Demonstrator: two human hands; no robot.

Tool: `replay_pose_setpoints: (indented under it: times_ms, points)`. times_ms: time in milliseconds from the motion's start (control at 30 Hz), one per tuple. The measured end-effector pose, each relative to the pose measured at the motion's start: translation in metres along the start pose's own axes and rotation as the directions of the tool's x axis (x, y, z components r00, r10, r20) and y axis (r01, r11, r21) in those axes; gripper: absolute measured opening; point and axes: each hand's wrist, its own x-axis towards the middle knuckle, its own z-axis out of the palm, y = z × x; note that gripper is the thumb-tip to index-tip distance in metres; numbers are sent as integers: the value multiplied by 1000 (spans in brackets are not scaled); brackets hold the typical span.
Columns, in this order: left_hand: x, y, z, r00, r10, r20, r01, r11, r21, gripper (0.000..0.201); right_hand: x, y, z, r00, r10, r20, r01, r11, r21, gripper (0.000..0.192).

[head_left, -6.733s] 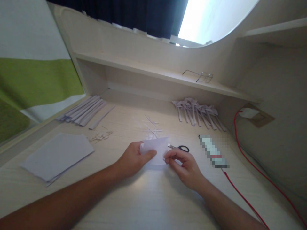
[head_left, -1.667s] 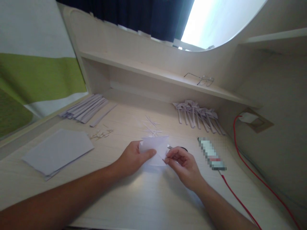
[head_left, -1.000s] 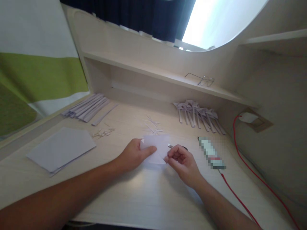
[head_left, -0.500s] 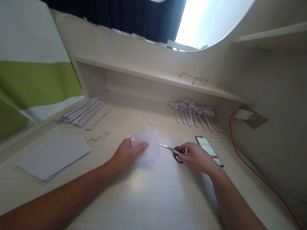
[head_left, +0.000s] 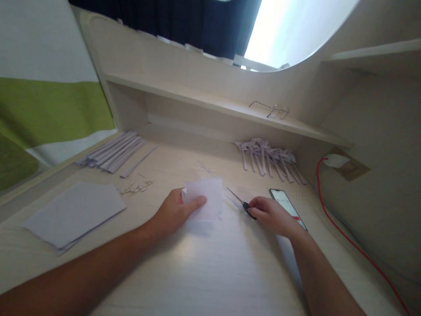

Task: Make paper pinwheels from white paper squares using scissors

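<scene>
My left hand (head_left: 179, 208) pinches a square of white paper (head_left: 208, 193) between thumb and fingers, over the middle of the table. Slits or creases show near the lower right corner of the paper. My right hand (head_left: 271, 215) grips black-handled scissors (head_left: 245, 205) by their handles. The scissors are turned edge-on, and their blades point up and left toward the paper without touching it. Just behind the paper lie several thin sticks (head_left: 205, 168). A phone (head_left: 288, 208) with a lit screen rests beyond my right hand, partly covered by it.
On the left lie a stack of white paper sheets (head_left: 75, 215), small pale pieces (head_left: 136, 186) and rolled paper strips (head_left: 113, 153). Folded paper pinwheels on stems (head_left: 268, 158) stand grouped at the back right. Glasses (head_left: 278, 112) sit on the shelf (head_left: 197, 97). A red cable (head_left: 348, 235) runs down the right wall.
My right hand has lifted the scissors off the table and turned them edge-on, so the blades angle upward. My left hand keeps the paper in nearly the same spot.
</scene>
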Motion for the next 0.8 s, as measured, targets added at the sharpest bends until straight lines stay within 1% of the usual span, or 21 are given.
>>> replay_pose_setpoints:
  times_ms: [100, 267, 367, 433, 467, 500, 533, 600, 633, 667, 700, 733, 800]
  points:
    - [0, 2, 0, 999, 6, 47, -7, 1000, 19, 32, 2, 1, 4, 999, 9, -43, -8, 1000, 16, 24]
    - [-1, 3, 0, 997, 3, 78, -4, 1000, 17, 28, 3, 2, 11, 991, 37, -131, -38, 999, -7, 20]
    - [-1, -1, 2, 988, -27, 155, 23, 999, 27, 27, 1, -3, 8, 985, 32, -169, -38, 999, -31, 14]
    - [-3, -4, 4, 978, -49, 203, 42, 998, 40, 26, -2, -9, 6, 977, 17, -211, -20, 1000, -15, 15]
    - [-4, -4, 5, 972, -61, 228, 53, 998, 43, 24, -4, -14, 7, 972, 2, -235, 7, 999, 39, 19]
    - [-5, -5, 7, 964, -73, 257, 63, 997, 48, 22, -7, -19, 8, 964, -19, -266, 57, 989, 134, 24]
    - [-7, -5, 8, 952, -83, 295, 69, 996, 58, 19, -10, -25, 11, 953, -38, -301, 126, 952, 280, 28]
    - [-10, -6, 10, 920, -95, 380, 65, 994, 93, 16, -17, -38, 19, 960, -134, -246, 252, 797, 549, 31]
    - [-11, -6, 11, 905, -97, 415, 52, 992, 118, 15, -21, -44, 24, 959, -186, -213, 280, 737, 615, 31]
    - [-12, -6, 11, 894, -93, 438, 34, 989, 141, 15, -24, -49, 29, 958, -219, -188, 288, 715, 637, 31]
    - [-12, -5, 11, 893, -86, 442, 18, 988, 155, 15, -26, -53, 33, 957, -223, -186, 290, 700, 653, 28]
    - [-11, -5, 11, 904, -73, 420, 7, 987, 158, 15, -28, -55, 37, 958, -218, -187, 287, 693, 662, 25]
    - [-7, -4, 9, 951, -46, 307, 5, 991, 132, 16, -30, -57, 41, 956, -196, -217, 292, 688, 665, 20]
